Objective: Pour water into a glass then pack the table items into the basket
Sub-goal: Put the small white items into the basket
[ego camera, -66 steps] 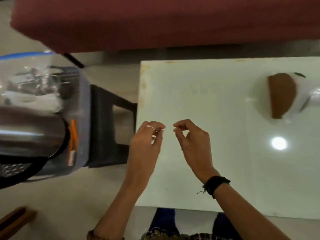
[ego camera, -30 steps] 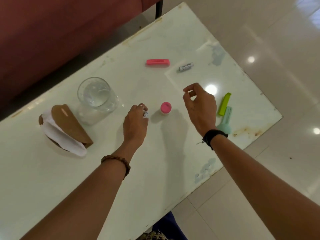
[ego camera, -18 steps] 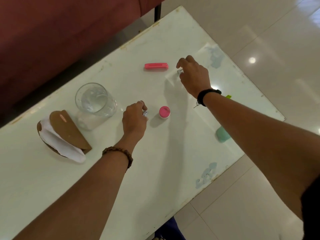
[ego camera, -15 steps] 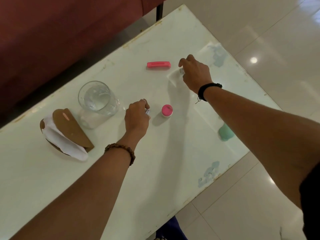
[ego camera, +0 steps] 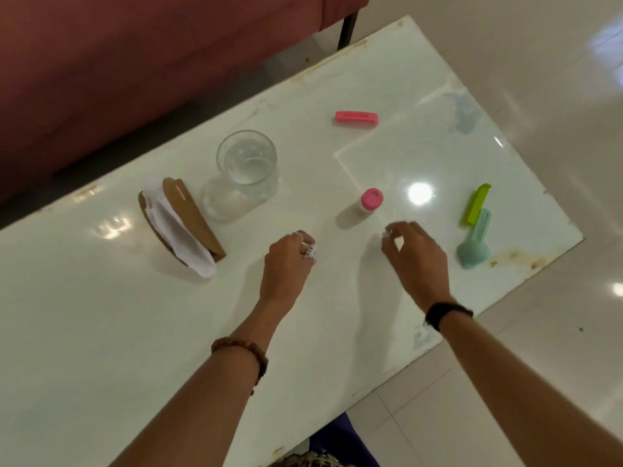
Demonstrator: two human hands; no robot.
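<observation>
My left hand [ego camera: 286,264], mid frame, pinches a small white tube [ego camera: 310,252]. My right hand [ego camera: 416,261] beside it pinches something tiny and blurry. The glass [ego camera: 247,166] of water stands on the bench [ego camera: 101,332], upper middle.

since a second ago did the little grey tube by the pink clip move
Yes. It no longer lies beside the pink clip; that spot is bare. The right hand now pinches something small and white, likely the tube.

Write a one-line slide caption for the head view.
Both hands, left and right, each pinch a small item above the table, beside a glass of water.
</observation>
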